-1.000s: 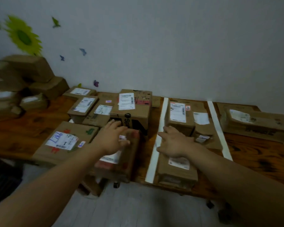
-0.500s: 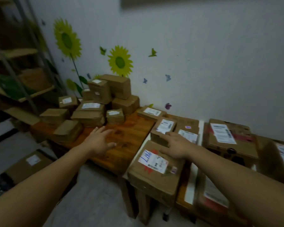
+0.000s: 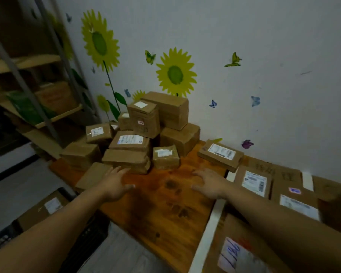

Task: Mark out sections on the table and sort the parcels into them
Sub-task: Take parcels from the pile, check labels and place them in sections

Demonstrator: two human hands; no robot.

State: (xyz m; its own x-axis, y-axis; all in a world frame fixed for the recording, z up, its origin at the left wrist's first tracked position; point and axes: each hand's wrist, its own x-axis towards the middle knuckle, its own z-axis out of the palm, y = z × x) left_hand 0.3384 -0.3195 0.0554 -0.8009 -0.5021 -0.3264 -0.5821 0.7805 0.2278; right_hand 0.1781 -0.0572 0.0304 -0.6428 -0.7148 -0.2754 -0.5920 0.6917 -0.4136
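Step in hand, as judged: fetch the next parcel from the unsorted pile at the far left of the table. The tape strip marks a section edge on the right. The sorted parcels lie beyond it, labels up.

Notes for a clean pick:
- The pile is stacked loosely against the wall, upper boxes resting on lower ones.
- The best candidate looks like the small parcel at the front, which stands on the wood and bears nothing.
- The flat parcel beside it carries a labelled box, so pulling it first would likely upset the stack.
- Take the small one from both sides, lift straight up, and read the label before crossing the strip.
- Carry it over the tape rather than dragging it, since the tape may peel.

Hands:
- The left hand and right hand both reach forward, palms down, fingers spread and loosely straight, holding nothing. Bare wood shows between them.
- The left fingertips are near the front edge of the flat parcel; contact cannot be told.
- The right hand is over the wood near the strip, short of the small parcel.
- Whether either palm rests on the table: cannot tell
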